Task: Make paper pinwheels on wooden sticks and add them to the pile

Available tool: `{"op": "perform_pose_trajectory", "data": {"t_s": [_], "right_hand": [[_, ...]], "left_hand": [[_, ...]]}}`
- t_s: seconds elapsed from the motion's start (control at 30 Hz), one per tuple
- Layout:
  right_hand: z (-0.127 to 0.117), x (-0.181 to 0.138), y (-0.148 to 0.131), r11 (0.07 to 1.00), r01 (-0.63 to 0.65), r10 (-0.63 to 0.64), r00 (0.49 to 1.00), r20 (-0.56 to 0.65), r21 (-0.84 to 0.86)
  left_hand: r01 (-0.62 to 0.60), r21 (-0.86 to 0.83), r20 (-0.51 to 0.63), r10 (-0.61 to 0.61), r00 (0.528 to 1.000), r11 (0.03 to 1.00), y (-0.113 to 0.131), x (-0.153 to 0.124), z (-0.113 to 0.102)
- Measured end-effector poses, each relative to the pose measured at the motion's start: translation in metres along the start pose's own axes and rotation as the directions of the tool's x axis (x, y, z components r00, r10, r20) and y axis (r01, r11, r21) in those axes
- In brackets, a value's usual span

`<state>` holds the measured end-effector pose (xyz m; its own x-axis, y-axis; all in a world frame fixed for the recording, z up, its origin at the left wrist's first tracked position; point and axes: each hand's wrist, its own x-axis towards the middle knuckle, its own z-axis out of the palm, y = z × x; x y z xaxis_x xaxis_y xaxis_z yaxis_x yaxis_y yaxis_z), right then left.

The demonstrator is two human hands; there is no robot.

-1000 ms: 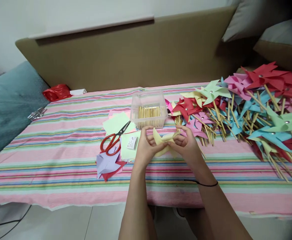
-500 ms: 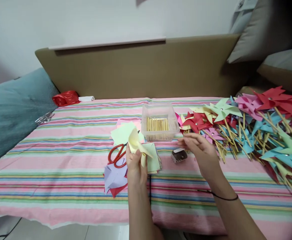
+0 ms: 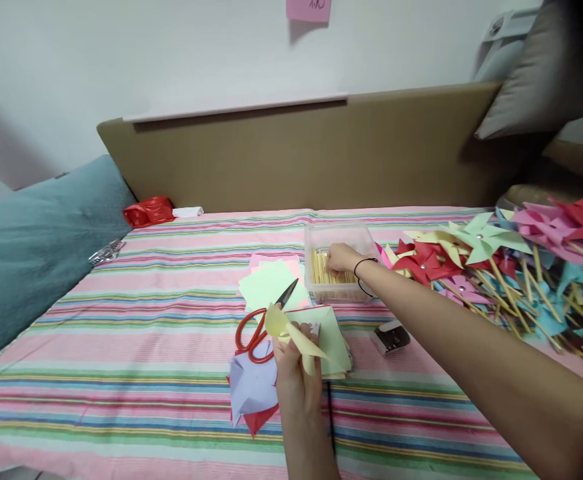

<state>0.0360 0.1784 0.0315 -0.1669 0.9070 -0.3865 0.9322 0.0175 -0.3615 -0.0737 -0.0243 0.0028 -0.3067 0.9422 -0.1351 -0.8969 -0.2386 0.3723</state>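
Note:
My left hand (image 3: pixel 297 363) grips a half-folded pale yellow paper pinwheel (image 3: pixel 291 333), its curled blades standing up. Beside those fingers shows a small white piece I cannot make out. My right hand (image 3: pixel 340 259) reaches into a clear plastic box (image 3: pixel 338 295), fingers curled down onto the thin wooden sticks (image 3: pixel 320 265); its fingertips are hidden. Red-handled scissors (image 3: pixel 252 335) lie left of my left hand, blades on light green paper sheets (image 3: pixel 266 285). Under and right of that hand sits a stack of green paper squares (image 3: pixel 336 343).
Cut purple paper (image 3: pixel 252 383) lies over red pieces at the front. A small dark box (image 3: pixel 391 337) sits beneath my right forearm. Finished pinwheels (image 3: pixel 481 237) pile up at right. Farther left are a red bag (image 3: pixel 148 211) and a clear-wrapped packet (image 3: pixel 107 252).
My right hand has moved from beside the small dark box forward and left into the stick box. My left hand keeps the yellow pinwheel. The camera view has shifted.

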Motion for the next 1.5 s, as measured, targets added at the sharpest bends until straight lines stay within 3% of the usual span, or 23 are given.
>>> {"op": "perform_pose_trajectory", "data": {"t_s": [0.1,0.23,0.5,0.73,0.87,0.97,1.03,1.17,1.27,1.37,1.5], "right_hand": [[0.013,0.016,0.0,0.998,-0.065,0.066,0.994,0.084,-0.016],[0.021,0.029,0.0,0.992,-0.129,0.128,0.985,0.111,-0.002],[0.019,0.027,-0.003,0.978,-0.207,0.194,0.956,0.219,0.039],[-0.003,0.016,-0.002,0.973,-0.107,0.084,0.989,0.123,0.203],[-0.027,-0.016,0.002,0.941,0.038,-0.019,0.998,-0.06,0.337],[-0.021,-0.071,0.016,0.857,0.246,-0.146,0.959,-0.243,0.454],[-0.002,-0.114,0.031,0.654,0.375,-0.204,0.924,-0.324,0.657],[0.052,-0.179,0.06,0.463,0.328,-0.116,0.943,-0.311,0.823],[0.077,-0.196,0.071,0.339,0.324,-0.094,0.946,-0.312,0.883],[0.085,-0.197,0.077,0.21,0.369,-0.069,0.929,-0.363,0.905],[0.085,-0.199,0.083,0.164,0.431,-0.041,0.902,-0.43,0.887]], "left_hand": [[-0.007,-0.029,-0.016,0.007,1.0,1.0,0.002,0.0,0.0],[-0.006,-0.032,-0.026,0.005,1.0,0.999,0.001,0.001,0.0],[0.024,-0.043,-0.035,-0.026,0.999,0.999,-0.004,0.001,0.0],[0.035,-0.021,-0.008,-0.035,0.999,0.999,-0.003,0.002,-0.005],[0.052,-0.009,0.003,-0.051,0.999,0.999,-0.005,0.006,-0.004],[0.074,0.026,0.014,-0.074,0.997,0.997,-0.008,0.006,0.0],[0.098,0.062,0.035,-0.1,0.994,0.993,-0.013,0.005,0.003],[0.123,0.119,0.106,-0.136,0.985,0.985,-0.024,0.003,0.008],[0.111,0.18,0.144,-0.137,0.98,0.977,-0.035,0.001,0.012],[0.132,0.24,0.157,-0.173,0.972,0.962,-0.045,-0.003,0.017],[0.152,0.241,0.162,-0.194,0.968,0.959,-0.055,-0.008,0.026]]}}
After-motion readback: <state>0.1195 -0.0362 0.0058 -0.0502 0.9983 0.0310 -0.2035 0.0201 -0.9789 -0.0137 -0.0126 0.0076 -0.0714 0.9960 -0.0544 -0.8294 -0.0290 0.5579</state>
